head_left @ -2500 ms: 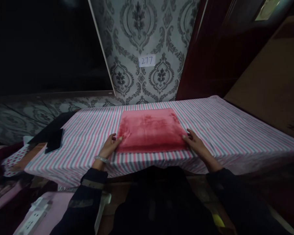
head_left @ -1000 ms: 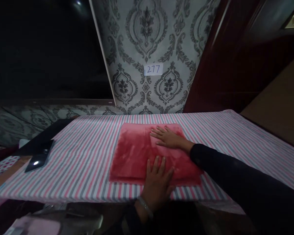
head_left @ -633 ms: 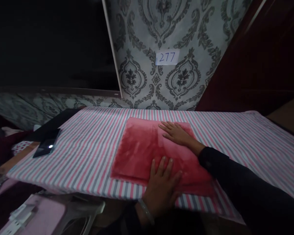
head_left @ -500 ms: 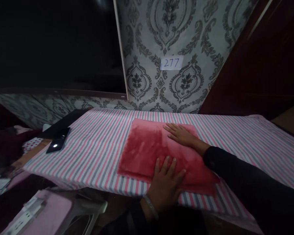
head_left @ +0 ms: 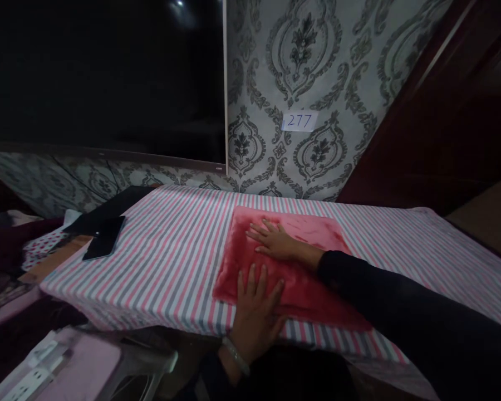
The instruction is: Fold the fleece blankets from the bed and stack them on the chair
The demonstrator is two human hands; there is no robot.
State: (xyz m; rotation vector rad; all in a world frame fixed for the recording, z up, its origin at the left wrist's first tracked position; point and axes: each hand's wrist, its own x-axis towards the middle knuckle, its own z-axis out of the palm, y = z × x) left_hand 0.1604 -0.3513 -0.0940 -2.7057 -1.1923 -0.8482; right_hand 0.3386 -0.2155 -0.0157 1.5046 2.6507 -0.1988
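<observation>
A red, plush, rectangular cloth (head_left: 317, 301) lies flat on the striped table cover (head_left: 167, 250), its nap showing lighter and darker patches. My left hand (head_left: 256, 306), with a bracelet at the wrist, rests on the near left edge of the plush cloth with its fingers spread. Farther back, my right hand (head_left: 273, 240) lies palm down on the upper left part of the same cloth, fingers stretched out and pointing left. Neither hand grips anything. My right forearm covers part of the cloth's right side.
A dark phone (head_left: 104, 238) lies at the table's left end beside a black flat object (head_left: 112, 209). A large screen (head_left: 100, 78) and a paper marked 277 (head_left: 299, 120) are on the patterned wall. Below left, a power strip (head_left: 33, 381) rests on a pink stool (head_left: 87, 356).
My right hand has slid left across the plush cloth, and my left hand has shifted slightly left. The nap's light and dark patches have changed. The view has turned a little.
</observation>
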